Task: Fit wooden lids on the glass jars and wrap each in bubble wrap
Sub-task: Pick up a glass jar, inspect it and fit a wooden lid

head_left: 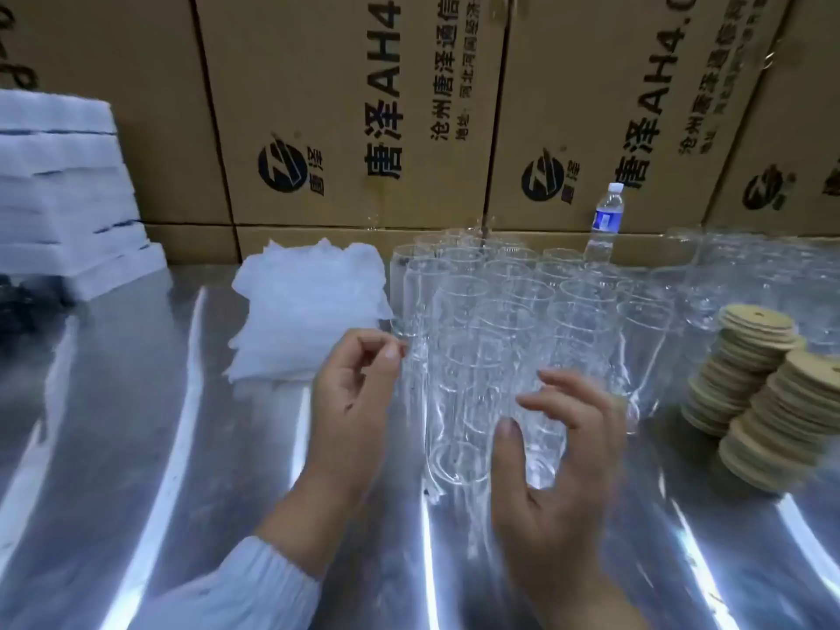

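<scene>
Head view: the right hand (pixel 559 447) is spread around a front glass jar (pixel 541 447) on the surface (pixel 136 402), grip uncertain; the left hand (pixel 359 388) hangs loosely curled, empty. Likely the jar-picking step: next needs a firm hold, then a lid from the wooden lid stacks (pixel 782 416) alongside.

The cardboard boxes (pixel 345 106) behind the water bottle (pixel 607 216) carry sideways black print: "唐泽AH4.", a round logo beside "唐泽", and smaller "沧州唐泽通信". The bottle's blue label is unreadable.
</scene>
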